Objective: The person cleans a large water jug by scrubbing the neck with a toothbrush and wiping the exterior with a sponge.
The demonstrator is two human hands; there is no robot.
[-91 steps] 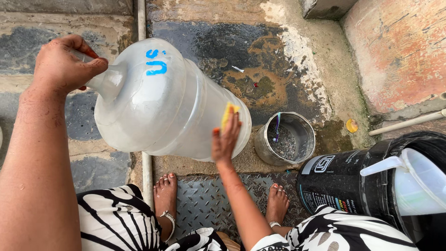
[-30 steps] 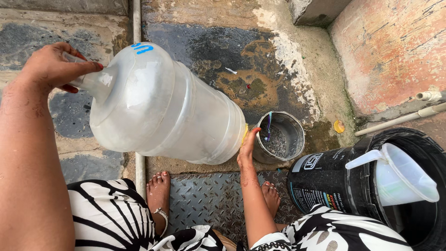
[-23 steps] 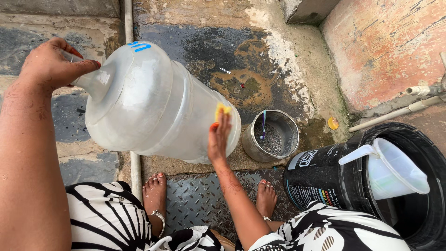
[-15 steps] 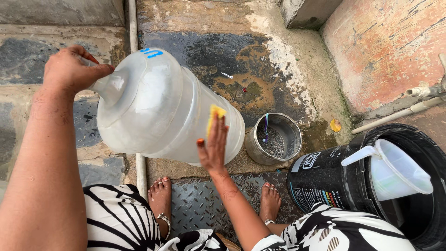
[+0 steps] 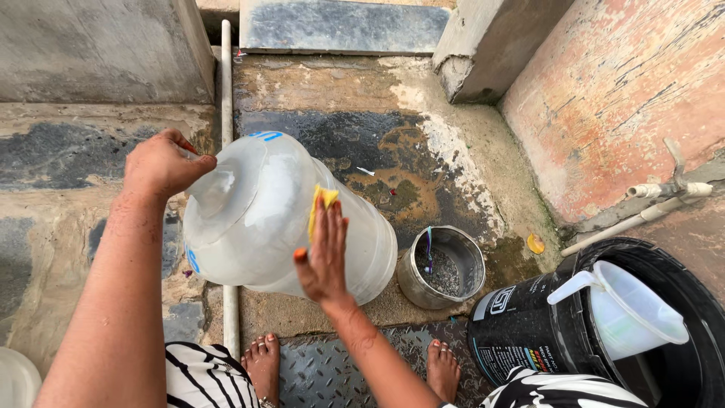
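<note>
A large translucent plastic water jug [image 5: 257, 219] with blue marks lies tilted on its side above the wet concrete floor. My left hand [image 5: 162, 162] grips its neck at the upper left. My right hand [image 5: 325, 253] presses a yellow sponge [image 5: 321, 202] flat against the jug's side, fingers spread. My bare feet [image 5: 264, 363] rest on a metal tread plate below.
A small steel pot [image 5: 442, 266] with grey contents stands right of the jug. A black bucket [image 5: 529, 332] holding a white plastic pitcher [image 5: 634, 310] sits at the lower right. A white pipe [image 5: 225, 83] runs along the floor; a tap [image 5: 668, 189] juts from the reddish wall.
My right hand with the sponge has slid from the jug's base up along its side. The jug has turned, and the blue mark has shifted round.
</note>
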